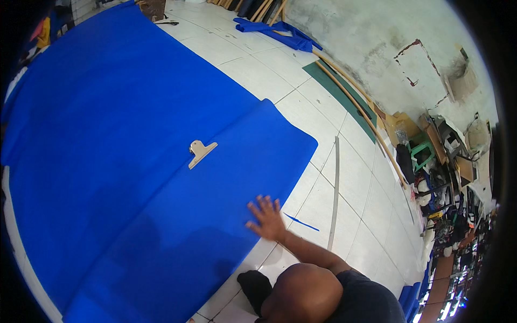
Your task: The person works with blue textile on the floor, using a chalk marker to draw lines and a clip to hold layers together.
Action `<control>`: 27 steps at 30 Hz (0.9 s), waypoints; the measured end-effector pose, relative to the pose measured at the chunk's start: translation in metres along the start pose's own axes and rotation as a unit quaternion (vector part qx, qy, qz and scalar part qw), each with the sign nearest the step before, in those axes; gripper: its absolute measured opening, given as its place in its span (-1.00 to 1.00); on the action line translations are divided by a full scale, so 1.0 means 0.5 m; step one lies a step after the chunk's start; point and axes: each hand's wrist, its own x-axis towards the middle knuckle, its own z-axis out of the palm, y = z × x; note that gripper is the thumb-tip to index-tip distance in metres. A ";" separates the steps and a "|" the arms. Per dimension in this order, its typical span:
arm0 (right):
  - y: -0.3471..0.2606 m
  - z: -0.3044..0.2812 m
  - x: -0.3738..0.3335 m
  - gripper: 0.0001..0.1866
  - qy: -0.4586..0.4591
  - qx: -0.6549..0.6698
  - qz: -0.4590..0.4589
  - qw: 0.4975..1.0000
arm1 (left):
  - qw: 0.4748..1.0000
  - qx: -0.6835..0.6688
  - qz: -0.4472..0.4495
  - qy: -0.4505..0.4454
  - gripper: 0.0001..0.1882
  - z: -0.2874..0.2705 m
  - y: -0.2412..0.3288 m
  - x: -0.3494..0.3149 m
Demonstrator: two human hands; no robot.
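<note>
My right hand (266,218) lies on the near right edge of a large blue sheet (107,118), palm down with the fingers spread. Nothing is held in it. The sheet looks like smooth fabric or tarp and covers the floor, with an overlapped, folded layer nearest me. A wide metal bulldog clip (201,154) sits on that fold, up and left of my hand. Beside my forearm, a thin blue offcut strip (301,222) lies on the tiles. My bare knee (307,290) is bent at the bottom. I do not see my left hand.
A long grey straight strip (335,188) lies on the white tiled floor (301,113). Farther right are wooden poles (355,105), a green sheet (334,86) and a crumpled blue cloth (277,35). Clutter with a green stool (423,153) lines the stained wall (371,43).
</note>
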 end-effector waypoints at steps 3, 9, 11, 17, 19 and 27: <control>0.229 0.035 0.039 -0.19 0.054 0.021 0.222 0.973 | 1.000 -0.015 0.021 -0.006 -0.29 -0.017 0.001 0.004; 0.436 -0.062 0.246 -0.23 0.079 -0.126 0.388 0.910 | 0.997 -0.042 0.058 0.011 -0.28 -0.006 -0.015 0.067; 0.285 -0.120 0.397 -0.30 0.034 -0.012 0.245 0.969 | 0.997 -0.036 0.060 0.013 -0.27 0.000 -0.062 0.061; -0.064 -0.043 0.560 -0.35 0.214 0.088 -0.111 0.966 | 0.993 -0.072 0.095 0.018 -0.25 0.046 -0.111 0.047; -0.100 -0.007 0.584 -0.38 0.252 0.048 -0.086 0.963 | 0.991 -0.086 0.104 0.020 -0.25 0.015 -0.088 0.065; -0.157 -0.068 0.624 -0.51 0.075 0.196 -0.026 0.977 | 0.980 -0.170 0.047 -0.091 -0.20 -0.042 -0.087 0.075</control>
